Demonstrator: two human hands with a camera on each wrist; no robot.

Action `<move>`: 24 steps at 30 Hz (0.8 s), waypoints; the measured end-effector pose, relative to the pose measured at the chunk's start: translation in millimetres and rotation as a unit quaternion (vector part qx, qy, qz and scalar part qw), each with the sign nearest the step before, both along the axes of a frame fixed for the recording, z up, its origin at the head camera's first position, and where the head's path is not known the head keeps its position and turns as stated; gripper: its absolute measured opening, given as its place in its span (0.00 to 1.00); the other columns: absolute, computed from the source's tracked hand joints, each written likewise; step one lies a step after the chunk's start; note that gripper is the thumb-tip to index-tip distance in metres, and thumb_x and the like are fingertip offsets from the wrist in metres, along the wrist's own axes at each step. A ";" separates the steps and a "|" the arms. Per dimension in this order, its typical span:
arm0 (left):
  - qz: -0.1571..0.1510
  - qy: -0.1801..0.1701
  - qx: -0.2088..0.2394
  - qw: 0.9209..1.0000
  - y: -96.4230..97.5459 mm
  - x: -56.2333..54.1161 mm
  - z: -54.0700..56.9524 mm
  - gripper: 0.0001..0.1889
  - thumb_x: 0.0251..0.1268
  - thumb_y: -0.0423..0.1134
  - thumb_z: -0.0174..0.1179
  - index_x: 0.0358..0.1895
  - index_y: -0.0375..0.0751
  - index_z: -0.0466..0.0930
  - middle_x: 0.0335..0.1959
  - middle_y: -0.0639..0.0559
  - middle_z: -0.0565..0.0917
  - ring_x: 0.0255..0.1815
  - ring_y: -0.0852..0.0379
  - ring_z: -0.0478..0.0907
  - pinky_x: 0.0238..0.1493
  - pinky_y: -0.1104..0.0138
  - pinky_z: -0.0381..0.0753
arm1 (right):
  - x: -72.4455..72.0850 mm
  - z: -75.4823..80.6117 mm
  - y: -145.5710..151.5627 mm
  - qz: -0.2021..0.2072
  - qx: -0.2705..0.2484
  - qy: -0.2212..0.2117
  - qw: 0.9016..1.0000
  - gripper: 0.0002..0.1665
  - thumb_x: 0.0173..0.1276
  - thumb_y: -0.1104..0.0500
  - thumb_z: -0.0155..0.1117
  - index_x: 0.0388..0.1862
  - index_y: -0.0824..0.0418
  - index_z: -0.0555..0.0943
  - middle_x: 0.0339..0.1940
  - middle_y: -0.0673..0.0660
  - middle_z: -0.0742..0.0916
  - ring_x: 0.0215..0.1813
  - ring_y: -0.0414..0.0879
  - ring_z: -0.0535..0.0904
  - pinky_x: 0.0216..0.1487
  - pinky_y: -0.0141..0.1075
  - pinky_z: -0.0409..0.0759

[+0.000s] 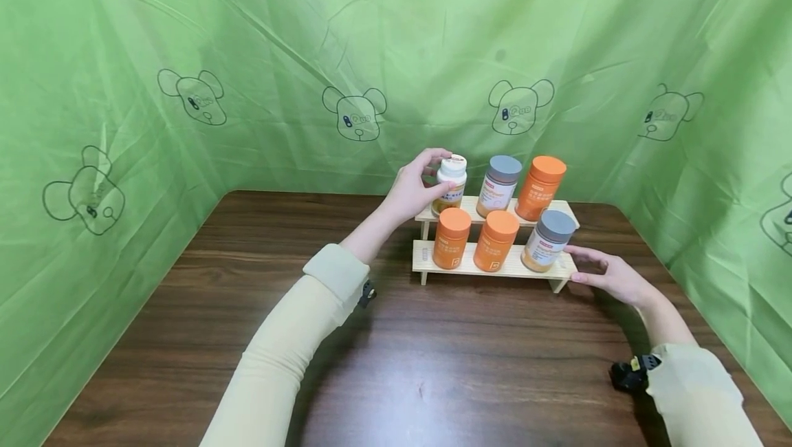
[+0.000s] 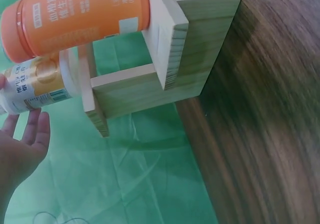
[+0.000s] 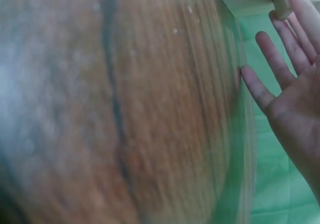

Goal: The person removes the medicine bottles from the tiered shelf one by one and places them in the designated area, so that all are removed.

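Note:
My left hand (image 1: pixel 413 189) holds a white-capped supplement bottle (image 1: pixel 452 175) at the left end of the upper tier of a two-tier wooden rack (image 1: pixel 495 269). The thumb lies across its front and the fingers reach round its far side. In the left wrist view, this white bottle (image 2: pixel 42 84) has a yellow-and-white label, its base close against the tier. My right hand (image 1: pixel 612 278) holds the right end of the lower tier between thumb and forefinger. The right wrist view shows the other fingers (image 3: pixel 272 59) spread, with only a corner of the rack visible.
Beside the white bottle stand a grey-lidded jar (image 1: pixel 498 189) and an orange jar (image 1: pixel 541 189). Two orange jars (image 1: pixel 451 241) and another grey-lidded jar (image 1: pixel 547 244) occupy the lower tier. Green cloth (image 1: pixel 278 89) walls the dark wooden table (image 1: pixel 396 357) at back and sides.

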State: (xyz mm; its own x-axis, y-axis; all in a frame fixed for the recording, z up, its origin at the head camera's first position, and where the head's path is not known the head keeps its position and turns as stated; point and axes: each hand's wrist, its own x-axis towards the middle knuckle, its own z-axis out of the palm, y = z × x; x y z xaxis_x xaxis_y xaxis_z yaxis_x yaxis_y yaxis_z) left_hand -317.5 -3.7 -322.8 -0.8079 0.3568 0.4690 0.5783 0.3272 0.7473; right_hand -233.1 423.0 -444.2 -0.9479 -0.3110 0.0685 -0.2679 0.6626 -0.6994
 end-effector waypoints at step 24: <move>0.032 0.027 -0.020 0.999 -60.0 -7.5 13.4 0.24 0.57 0.42 0.67 0.57 0.51 0.70 0.56 0.51 0.77 0.46 0.55 0.79 0.43 0.63 0.80 | 2.1 4.0 -4.1 -0.016 0.010 -0.017 1.000 0.33 0.65 0.54 0.65 0.68 0.53 0.68 0.55 0.46 0.78 0.54 0.23 0.68 0.50 0.22 0.68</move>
